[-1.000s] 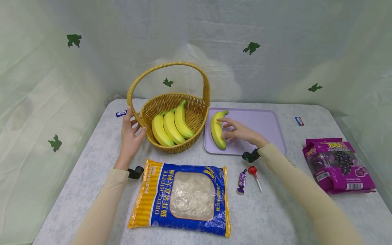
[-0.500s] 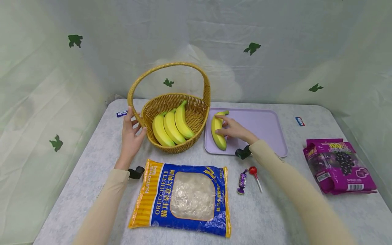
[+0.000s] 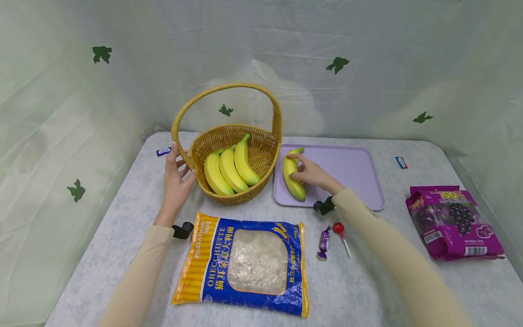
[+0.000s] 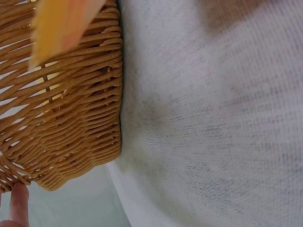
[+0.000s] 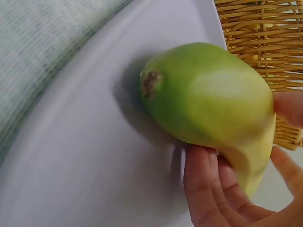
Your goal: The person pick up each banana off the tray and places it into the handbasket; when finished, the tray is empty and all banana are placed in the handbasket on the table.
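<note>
My right hand (image 3: 312, 175) grips a yellow banana (image 3: 289, 170) over the lilac tray (image 3: 347, 168). In the right wrist view, the thumb and fingers lie on opposite sides of the banana (image 5: 208, 94), whose green end casts a shadow on the tray. My left hand (image 3: 175, 181) holds the left side of a wicker basket (image 3: 261, 154) where the handle meets the rim. The left wrist view has a fingertip (image 4: 20, 198) against the weave of the basket (image 4: 80, 118). Three bananas (image 3: 230, 170) lie side by side inside it.
A blue and yellow pasta bag (image 3: 257, 263) lies in front of the basket. Right of it are a purple wrapped candy (image 3: 323, 243) and a red lollipop (image 3: 338, 228). A purple grape-candy bag (image 3: 453, 222) lies at the far right. The basket's tall handle (image 3: 237, 85) arches above it.
My right hand has moved left onto the banana and taken hold of it. The banana's near end has shifted slightly right. My left hand stays on the basket.
</note>
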Tool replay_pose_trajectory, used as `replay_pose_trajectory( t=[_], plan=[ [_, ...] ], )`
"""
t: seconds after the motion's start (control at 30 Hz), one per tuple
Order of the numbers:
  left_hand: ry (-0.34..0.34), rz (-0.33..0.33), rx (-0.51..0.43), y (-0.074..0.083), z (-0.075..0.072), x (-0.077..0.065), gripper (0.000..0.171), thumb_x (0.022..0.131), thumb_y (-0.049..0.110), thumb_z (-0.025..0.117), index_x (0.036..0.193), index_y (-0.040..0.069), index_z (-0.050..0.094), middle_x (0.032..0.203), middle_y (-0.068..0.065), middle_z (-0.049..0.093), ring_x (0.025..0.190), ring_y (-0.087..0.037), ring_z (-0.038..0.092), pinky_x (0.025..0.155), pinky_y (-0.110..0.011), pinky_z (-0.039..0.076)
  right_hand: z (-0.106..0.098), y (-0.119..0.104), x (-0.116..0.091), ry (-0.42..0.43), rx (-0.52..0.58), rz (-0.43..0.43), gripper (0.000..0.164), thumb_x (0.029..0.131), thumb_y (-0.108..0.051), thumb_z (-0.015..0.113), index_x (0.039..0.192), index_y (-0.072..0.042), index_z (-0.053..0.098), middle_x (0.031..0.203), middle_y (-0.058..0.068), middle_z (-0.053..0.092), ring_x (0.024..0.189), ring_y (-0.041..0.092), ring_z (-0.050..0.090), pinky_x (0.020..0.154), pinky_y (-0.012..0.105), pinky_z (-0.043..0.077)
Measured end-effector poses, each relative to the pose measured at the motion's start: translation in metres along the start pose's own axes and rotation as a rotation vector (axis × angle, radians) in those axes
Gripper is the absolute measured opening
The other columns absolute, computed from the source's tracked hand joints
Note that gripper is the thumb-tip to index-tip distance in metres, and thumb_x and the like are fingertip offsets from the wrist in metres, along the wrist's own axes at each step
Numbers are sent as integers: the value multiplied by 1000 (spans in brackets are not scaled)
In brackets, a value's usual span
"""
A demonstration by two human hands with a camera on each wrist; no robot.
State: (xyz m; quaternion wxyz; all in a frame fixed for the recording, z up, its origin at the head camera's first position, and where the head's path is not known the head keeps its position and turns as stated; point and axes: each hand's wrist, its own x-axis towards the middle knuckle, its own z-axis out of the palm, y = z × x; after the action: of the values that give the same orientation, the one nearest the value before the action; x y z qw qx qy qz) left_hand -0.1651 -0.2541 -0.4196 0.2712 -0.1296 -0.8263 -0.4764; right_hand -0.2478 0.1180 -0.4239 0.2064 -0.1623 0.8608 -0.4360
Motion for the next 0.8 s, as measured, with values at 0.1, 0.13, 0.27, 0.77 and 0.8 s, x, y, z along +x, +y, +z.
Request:
replay_pose_trajectory(
  t=[0.1, 0.13, 0.27, 0.77, 0.8],
  plan=[
    [-2, 5, 1, 0, 0, -1, 88, 91, -7, 54, 152, 39, 11, 140, -21, 30, 117, -43, 45, 95, -60, 41, -3, 0, -5, 7, -1, -26, 68, 86, -18, 63, 148, -20, 33, 109, 20, 49, 74, 23, 54, 68, 34, 50],
    [-3, 6, 1, 0, 0, -1, 88, 91, -7, 54, 153, 38, 11, 140, -21, 30, 117, -43, 45, 95, -60, 41, -5, -1, -7, 10, 1, -33, 68, 86, -18, 63, 148, -20, 34, 110, 20, 48, 75, 23, 54, 68, 35, 50],
    [-4, 14, 4, 0, 0, 0, 88, 91, -8, 54, 153, 38, 11, 139, -22, 31, 117, -44, 45, 95, -61, 41, -11, -4, -13, 15, 52, -59, 68, 86, -16, 63, 148, -21, 34, 113, 21, 47, 82, 26, 54, 73, 38, 52],
    [3, 10, -1, -1, 0, 0, 88, 90, -8, 54, 152, 37, 12, 140, -21, 31, 117, -44, 45, 94, -62, 41, -9, -29, -33, -98, 249, -164, 65, 94, -16, 59, 151, -28, 29, 134, 20, 36, 115, 35, 49, 86, 46, 51],
    [0, 7, -3, -1, 0, 0, 88, 90, -8, 54, 153, 37, 11, 140, -21, 31, 117, -43, 45, 95, -62, 40, -7, -30, -33, -110, 247, -174, 64, 94, -17, 59, 151, -28, 30, 133, 19, 37, 115, 35, 49, 85, 46, 51]
  ],
)
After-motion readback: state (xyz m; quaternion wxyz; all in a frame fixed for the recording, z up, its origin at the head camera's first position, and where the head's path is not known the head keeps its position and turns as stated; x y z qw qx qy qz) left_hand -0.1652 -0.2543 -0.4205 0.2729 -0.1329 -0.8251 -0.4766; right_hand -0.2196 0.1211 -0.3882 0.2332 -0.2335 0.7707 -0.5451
